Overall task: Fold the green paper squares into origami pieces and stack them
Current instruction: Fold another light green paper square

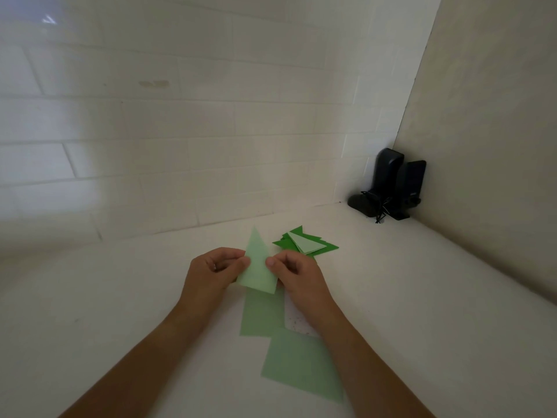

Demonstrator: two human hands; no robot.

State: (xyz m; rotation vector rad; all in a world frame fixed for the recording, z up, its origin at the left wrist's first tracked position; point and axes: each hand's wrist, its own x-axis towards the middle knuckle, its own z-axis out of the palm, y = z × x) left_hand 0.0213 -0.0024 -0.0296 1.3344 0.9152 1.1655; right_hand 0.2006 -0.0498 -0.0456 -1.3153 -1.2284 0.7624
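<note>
Midway by my reading: the left hand [215, 268] and right hand [294, 271] pinch a half-folded pale triangle [257, 267] above the bench [407, 297], a pile of finished pieces [306, 244] just beyond, two flat squares [297, 362] nearer waiting.

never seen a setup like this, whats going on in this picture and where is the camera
There is no machine here: a person works with bare hands, and the single camera sits on their head, looking forward and down. The left hand and right hand each pinch one side of a pale green paper piece folded to a tall point. On the white counter beyond the right hand lies a stack of folded green paper pieces. Nearer the person lie flat pale green paper squares, not yet folded. A pair of black speakers stands in the corner.
</note>
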